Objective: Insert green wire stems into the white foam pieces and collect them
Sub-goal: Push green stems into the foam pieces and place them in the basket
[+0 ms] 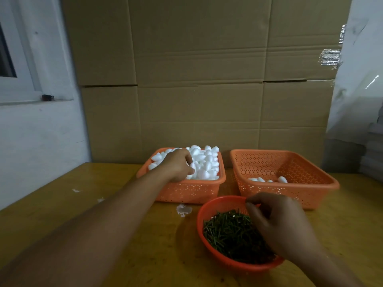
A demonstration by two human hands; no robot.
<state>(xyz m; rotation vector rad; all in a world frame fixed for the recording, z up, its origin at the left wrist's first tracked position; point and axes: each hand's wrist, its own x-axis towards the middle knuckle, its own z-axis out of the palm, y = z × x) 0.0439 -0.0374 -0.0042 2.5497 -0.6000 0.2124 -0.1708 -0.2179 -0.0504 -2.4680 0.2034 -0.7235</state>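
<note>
Here the left hand (pixel 178 165) dips inside the foam basket's rim (pixel 187 181).

The left hand (pixel 178 165) covers part of the white foam pieces (pixel 205 162) in the left basket (pixel 186 191), and its fingertips are buried among them, so whether it grips one cannot be told. The right hand (pixel 277 222) hides the right side of the green wire stems (pixel 230 230) and part of the round bowl (pixel 209 206); whether its curled fingers pinch a stem is too small to make out. In the right basket (pixel 290 168), the near wall hides most of the few foam pieces lying inside, and the tabletop (pixel 62 204) runs off the bottom and right edges.
</note>
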